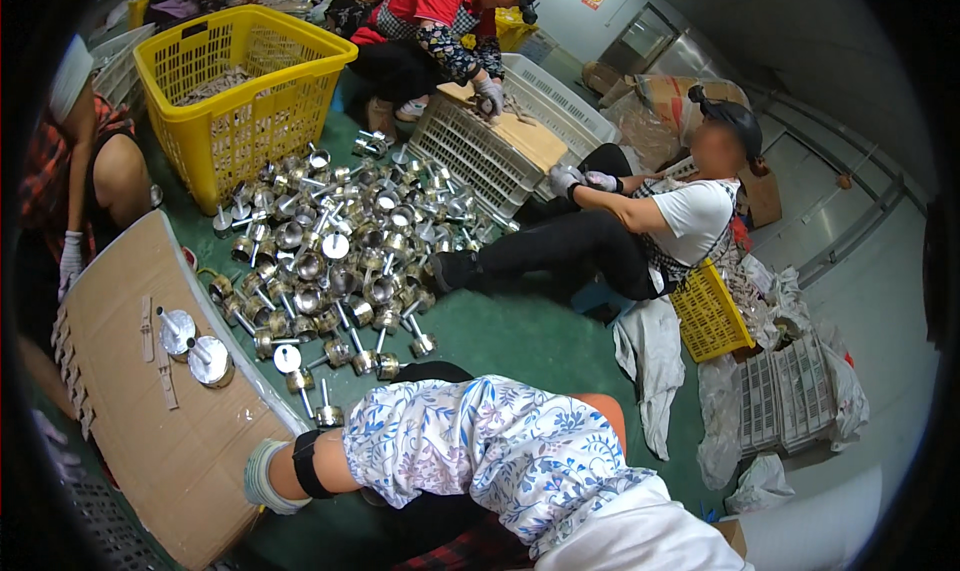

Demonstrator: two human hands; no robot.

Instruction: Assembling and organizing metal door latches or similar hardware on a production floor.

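Observation:
From the lower edge my right arm, in a blue-and-white floral sleeve (500, 441), reaches left to the cardboard-covered board (130, 461). A black band (312, 464) circles its wrist. Of my right hand (265, 478) only a pale striped glove cuff shows, at the board's near right edge; its fingers are hidden. Two round metal pieces with upright stems, one (177, 329) and another (211, 362), stand on the board. Thin tan strips (166, 376) lie beside them, and several notched tan pieces (72, 376) line the left edge. My left hand does not show.
Many stemmed metal cups (335, 246) are heaped on the green floor beyond the board. A yellow basket (225, 136) stands behind them. A co-worker (690, 216) sits at right, another (430, 21) works at a grey crate (475, 151), and gloved hands show at far left.

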